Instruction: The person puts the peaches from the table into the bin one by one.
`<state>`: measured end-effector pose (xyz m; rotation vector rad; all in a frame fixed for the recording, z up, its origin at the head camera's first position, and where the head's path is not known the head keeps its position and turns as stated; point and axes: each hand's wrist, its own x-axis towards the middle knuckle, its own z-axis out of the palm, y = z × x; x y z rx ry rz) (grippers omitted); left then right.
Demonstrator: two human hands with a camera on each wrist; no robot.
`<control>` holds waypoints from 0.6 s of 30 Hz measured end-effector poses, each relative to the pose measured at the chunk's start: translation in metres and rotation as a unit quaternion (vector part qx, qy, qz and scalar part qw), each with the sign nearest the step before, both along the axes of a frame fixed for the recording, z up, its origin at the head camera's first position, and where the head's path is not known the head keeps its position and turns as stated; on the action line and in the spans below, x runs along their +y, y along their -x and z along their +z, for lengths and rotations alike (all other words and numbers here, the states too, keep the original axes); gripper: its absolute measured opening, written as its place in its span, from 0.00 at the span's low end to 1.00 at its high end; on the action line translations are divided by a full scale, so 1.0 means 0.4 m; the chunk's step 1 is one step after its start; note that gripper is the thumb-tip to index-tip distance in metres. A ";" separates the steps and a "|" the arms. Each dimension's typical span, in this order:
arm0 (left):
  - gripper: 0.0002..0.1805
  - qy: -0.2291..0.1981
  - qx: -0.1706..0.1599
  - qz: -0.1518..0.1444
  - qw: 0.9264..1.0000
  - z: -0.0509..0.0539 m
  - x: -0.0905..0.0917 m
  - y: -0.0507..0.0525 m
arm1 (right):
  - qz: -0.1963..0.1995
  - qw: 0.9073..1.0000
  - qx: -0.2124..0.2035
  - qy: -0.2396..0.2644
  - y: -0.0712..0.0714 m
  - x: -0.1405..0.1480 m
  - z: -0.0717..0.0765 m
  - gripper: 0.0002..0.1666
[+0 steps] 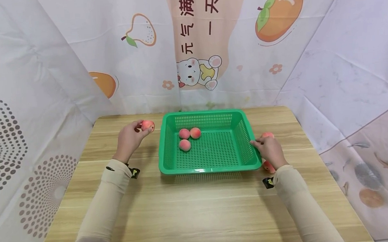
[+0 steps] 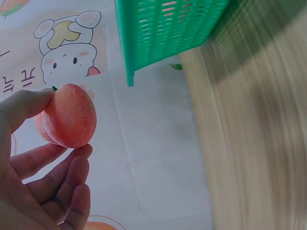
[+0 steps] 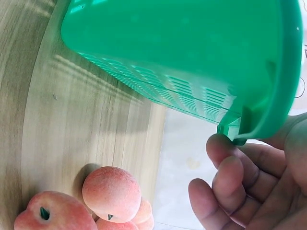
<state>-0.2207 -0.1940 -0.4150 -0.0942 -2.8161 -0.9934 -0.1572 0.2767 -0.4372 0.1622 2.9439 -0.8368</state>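
Held in my left hand (image 1: 129, 139) is a peach (image 1: 148, 125), raised at the left of the green basket (image 1: 210, 169). In the left wrist view, the thumb and fingertips pinch that peach (image 2: 71, 116) near its small green stem. My right hand (image 1: 270, 150) grips the basket's right rim, thumb on top and fingers curled under it, as the right wrist view shows with the fingers (image 3: 228, 177) below the rim. Inside the basket, toward its left end, lie three peaches (image 1: 185, 145).
Several more peaches (image 3: 111, 194) lie on the wooden table (image 1: 198, 214) to the right of the basket, partly hidden by my right hand in the head view. A printed cloth (image 1: 146, 79) hangs behind the table, with further cloth at both sides.
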 end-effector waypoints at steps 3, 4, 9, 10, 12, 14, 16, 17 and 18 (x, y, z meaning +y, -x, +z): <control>0.31 -0.003 0.007 -0.001 1.000 0.005 0.008 0.004 | 0.002 1.000 0.002 -0.001 0.000 0.002 0.000 0.26; 0.31 -0.004 0.007 -0.001 1.000 0.006 0.009 0.004 | 0.003 1.000 0.002 0.000 0.001 0.003 0.000 0.26; 0.31 -0.007 0.003 -0.002 1.000 0.011 0.015 0.003 | 0.008 1.000 0.006 -0.003 0.002 0.005 0.000 0.26; 0.31 -0.006 0.004 -0.001 1.000 0.011 0.016 0.003 | 0.008 1.000 0.006 -0.004 0.003 0.006 0.000 0.26; 0.31 -0.007 0.005 0.001 1.000 0.012 0.018 0.004 | 0.010 1.000 0.007 -0.005 0.004 0.007 0.000 0.26; 0.31 -0.010 0.008 0.005 1.000 0.012 0.021 0.004 | 0.010 1.000 0.004 -0.004 0.006 0.008 -0.001 0.26; 0.31 -0.019 0.007 0.008 1.000 0.012 0.027 0.005 | 0.009 1.000 0.000 -0.003 0.007 0.008 0.000 0.26; 0.31 -0.023 0.007 0.009 1.000 0.012 0.031 0.005 | 0.009 1.000 -0.002 -0.003 0.007 0.008 0.001 0.26; 0.31 -0.027 0.006 0.009 1.000 0.013 0.036 0.006 | 0.009 1.000 -0.003 -0.002 0.007 0.009 0.001 0.26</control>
